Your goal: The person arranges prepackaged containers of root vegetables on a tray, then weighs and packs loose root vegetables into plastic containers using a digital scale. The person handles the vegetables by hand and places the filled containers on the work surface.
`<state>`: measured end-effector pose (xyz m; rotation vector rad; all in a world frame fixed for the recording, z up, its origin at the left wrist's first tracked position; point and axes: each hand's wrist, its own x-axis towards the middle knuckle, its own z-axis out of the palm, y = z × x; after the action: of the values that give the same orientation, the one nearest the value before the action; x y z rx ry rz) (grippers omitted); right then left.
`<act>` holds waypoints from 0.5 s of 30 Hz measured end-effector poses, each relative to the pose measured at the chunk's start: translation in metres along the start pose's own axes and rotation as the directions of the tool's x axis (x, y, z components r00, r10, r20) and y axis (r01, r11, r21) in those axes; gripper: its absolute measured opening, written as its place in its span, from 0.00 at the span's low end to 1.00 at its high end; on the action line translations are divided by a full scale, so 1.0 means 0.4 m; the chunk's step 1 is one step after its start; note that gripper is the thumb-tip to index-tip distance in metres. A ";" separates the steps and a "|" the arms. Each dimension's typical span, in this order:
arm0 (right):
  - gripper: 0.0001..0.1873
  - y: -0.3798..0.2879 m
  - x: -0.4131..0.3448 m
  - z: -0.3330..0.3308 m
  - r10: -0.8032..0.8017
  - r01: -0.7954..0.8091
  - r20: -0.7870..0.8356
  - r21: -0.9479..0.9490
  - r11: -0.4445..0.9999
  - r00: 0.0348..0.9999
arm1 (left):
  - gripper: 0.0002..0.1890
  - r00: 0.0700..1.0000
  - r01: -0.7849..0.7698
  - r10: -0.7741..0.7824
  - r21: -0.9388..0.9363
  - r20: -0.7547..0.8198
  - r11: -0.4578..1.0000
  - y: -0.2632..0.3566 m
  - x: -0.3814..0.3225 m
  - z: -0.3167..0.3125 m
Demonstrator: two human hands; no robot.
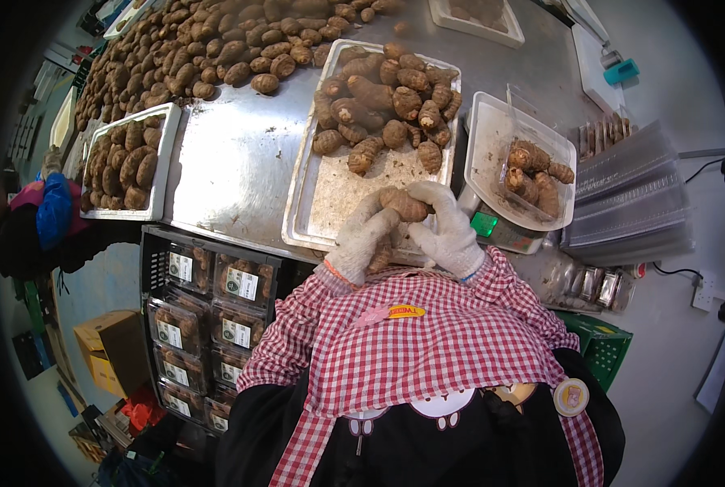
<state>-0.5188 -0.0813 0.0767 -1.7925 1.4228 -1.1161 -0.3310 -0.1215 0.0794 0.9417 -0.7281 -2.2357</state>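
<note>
Both my hands wear pale knitted gloves and hold one brown taro corm (406, 205) between them. My left hand (362, 237) has its fingers around the corm's left end, while my right hand (446, 230) grips the other end. Another corm (381, 254) shows just below, beside my left palm; whether that hand also holds it I cannot tell. Under my hands lies a white foam tray (326, 204), its far part heaped with taro corms (393, 100). To the right, a digital scale (508, 238) bears a white plastic tray (481, 143) with several corms in a clear plastic box (524, 198).
A large taro pile (216, 49) covers the metal table's (234, 158) far left. Left stands another filled foam tray (125, 161). Packed boxes (237, 332) fill a black crate at the table's front. Nested clear boxes (627, 195) stand right. A co-worker's blue sleeve (55, 210) shows far left.
</note>
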 end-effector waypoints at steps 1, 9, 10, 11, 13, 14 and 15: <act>0.30 -0.002 0.000 0.000 0.026 -0.026 0.022 -0.002 1.000 0.999 | 0.19 1.000 0.013 -0.013 0.013 0.020 1.000 0.003 0.003 0.002; 0.28 -0.018 0.014 -0.008 -0.055 0.058 0.036 -0.081 0.995 0.998 | 0.16 0.989 0.109 -0.102 0.061 -0.103 0.992 0.012 -0.003 0.028; 0.29 -0.019 0.016 -0.008 -0.078 0.082 0.040 -0.103 0.991 0.996 | 0.16 0.989 0.115 -0.109 0.053 -0.100 0.992 0.012 -0.005 0.027; 0.29 -0.020 0.019 -0.009 -0.098 0.103 0.046 -0.128 0.986 0.994 | 0.18 0.988 0.121 -0.116 0.046 -0.098 0.992 0.011 -0.004 0.026; 0.29 -0.023 0.022 -0.009 -0.126 0.134 0.058 -0.159 0.978 0.990 | 0.18 0.985 0.141 -0.135 0.043 -0.105 0.989 0.006 -0.002 0.019; 0.29 -0.025 0.024 -0.009 -0.132 0.141 0.062 -0.166 0.976 0.989 | 0.17 0.982 0.155 -0.149 0.048 -0.115 0.987 0.002 0.003 0.015; 0.29 -0.028 0.026 -0.009 -0.147 0.156 0.061 -0.171 0.973 0.987 | 0.16 0.979 0.171 -0.163 0.053 -0.125 0.984 -0.003 0.005 0.008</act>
<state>-0.5160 -0.0884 0.0904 -2.0678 1.4130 -1.0421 -0.3351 -0.1212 0.0796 1.1972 -0.6916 -2.2871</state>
